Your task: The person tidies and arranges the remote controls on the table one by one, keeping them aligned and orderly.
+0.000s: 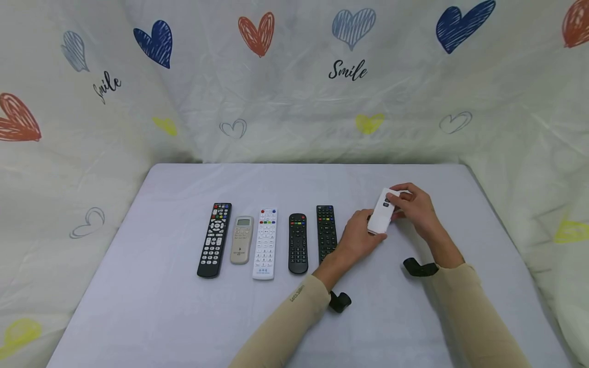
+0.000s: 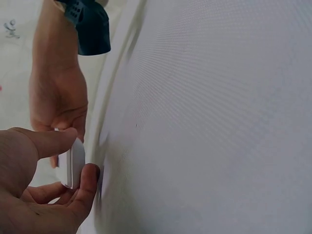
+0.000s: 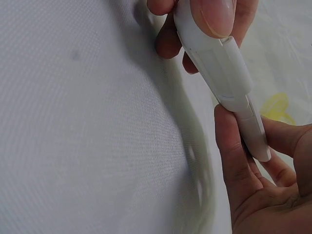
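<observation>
Both hands hold a small white remote control (image 1: pixel 381 213) with a few dark buttons, tilted over the right part of the table. My left hand (image 1: pixel 360 234) grips its near end between thumb and fingers. At the far end my right hand (image 1: pixel 414 208) pinches it, the thumb lying on the button face. From the left wrist, the remote (image 2: pixel 77 163) appears edge-on, with the left thumb (image 2: pixel 57 142) on one side and fingers on the other. The right wrist view shows the remote (image 3: pixel 219 70) from its side, with seams and a raised panel, between both hands' fingers.
Left of the hands lie a black remote (image 1: pixel 214 240), a beige one (image 1: pixel 241 240), a white one (image 1: pixel 265 244) and two more black ones (image 1: pixel 298 243) (image 1: pixel 326 230), side by side. The left hand and forearm overlap the last. A heart-patterned sheet (image 1: pixel 294 102) hangs behind the white table (image 1: pixel 152 317).
</observation>
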Demonstrator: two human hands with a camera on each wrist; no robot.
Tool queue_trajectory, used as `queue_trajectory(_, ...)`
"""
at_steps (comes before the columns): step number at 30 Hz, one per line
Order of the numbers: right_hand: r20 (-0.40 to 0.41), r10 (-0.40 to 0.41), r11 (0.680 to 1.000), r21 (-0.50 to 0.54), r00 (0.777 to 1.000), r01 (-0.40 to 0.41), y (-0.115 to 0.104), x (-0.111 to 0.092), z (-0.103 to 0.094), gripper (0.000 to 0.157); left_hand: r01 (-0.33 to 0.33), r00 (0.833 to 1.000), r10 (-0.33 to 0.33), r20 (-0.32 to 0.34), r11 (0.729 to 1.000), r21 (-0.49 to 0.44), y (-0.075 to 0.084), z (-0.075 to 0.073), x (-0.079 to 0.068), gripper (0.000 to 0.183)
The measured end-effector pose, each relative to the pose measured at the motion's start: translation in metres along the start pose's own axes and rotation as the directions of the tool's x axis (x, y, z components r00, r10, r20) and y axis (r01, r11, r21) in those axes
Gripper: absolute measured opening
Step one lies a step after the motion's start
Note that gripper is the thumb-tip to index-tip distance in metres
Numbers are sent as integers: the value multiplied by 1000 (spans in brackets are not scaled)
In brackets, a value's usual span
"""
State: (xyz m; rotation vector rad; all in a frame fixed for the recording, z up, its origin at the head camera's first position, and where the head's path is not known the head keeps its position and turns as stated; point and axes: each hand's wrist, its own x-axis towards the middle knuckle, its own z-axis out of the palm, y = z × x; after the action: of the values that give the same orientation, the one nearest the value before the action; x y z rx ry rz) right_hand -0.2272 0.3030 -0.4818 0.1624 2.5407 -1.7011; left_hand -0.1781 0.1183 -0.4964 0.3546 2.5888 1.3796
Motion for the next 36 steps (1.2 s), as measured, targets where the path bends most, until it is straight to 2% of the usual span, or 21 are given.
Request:
queue_trajectory(13,27,-9,1000,6,1000,8,-2,-6,3,48,28,1000,-28,-7,999,-22,2,-2,-9,64)
queue_trajectory(30,84,-11,1000,27,996,9,-2,-9,11,51,19,998,-24,-55,996,-89,-1,-2,-29,63)
queue_trajectory(36,84,-10,1000,2,996,10,1,-7,13,48,23,998,-29,-56,994,-106,-1,-3,-34,65)
